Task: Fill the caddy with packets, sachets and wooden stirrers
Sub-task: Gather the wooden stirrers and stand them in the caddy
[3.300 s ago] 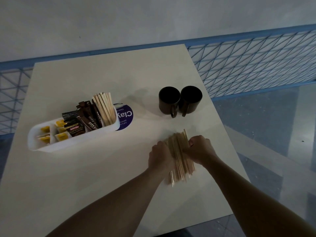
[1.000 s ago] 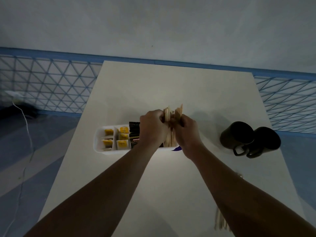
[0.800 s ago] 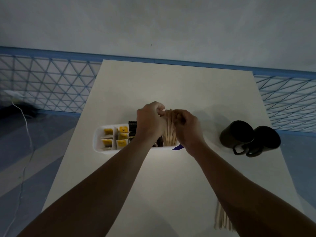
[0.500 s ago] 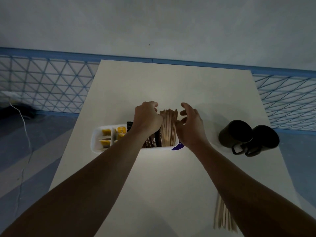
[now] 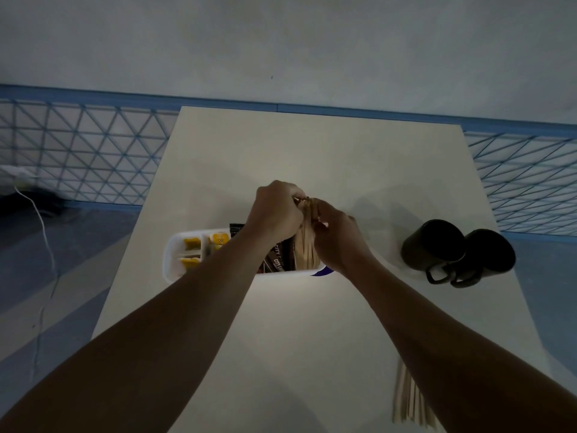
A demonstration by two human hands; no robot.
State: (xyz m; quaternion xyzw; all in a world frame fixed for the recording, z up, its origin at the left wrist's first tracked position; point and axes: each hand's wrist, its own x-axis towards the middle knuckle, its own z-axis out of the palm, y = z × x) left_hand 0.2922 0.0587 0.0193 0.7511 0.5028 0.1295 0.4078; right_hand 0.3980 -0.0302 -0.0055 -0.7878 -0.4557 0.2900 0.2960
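Note:
The white caddy lies on the pale table. It holds yellow packets at its left end, dark sachets in the middle and upright wooden stirrers at its right end. My left hand and my right hand close in on the stirrers from either side, with fingers curled round their tops. A loose pile of wooden stirrers lies near the table's front right edge, partly hidden by my right forearm.
Two black mugs stand side by side at the right of the table. A purple and white lid peeks out by the caddy's right end. Blue patterned floor surrounds the table, with a white cable on the left.
Half a second ago both hands had let go and stood apart from the stirrers in the caddy. Now they have come together round the stirrers' tops again.

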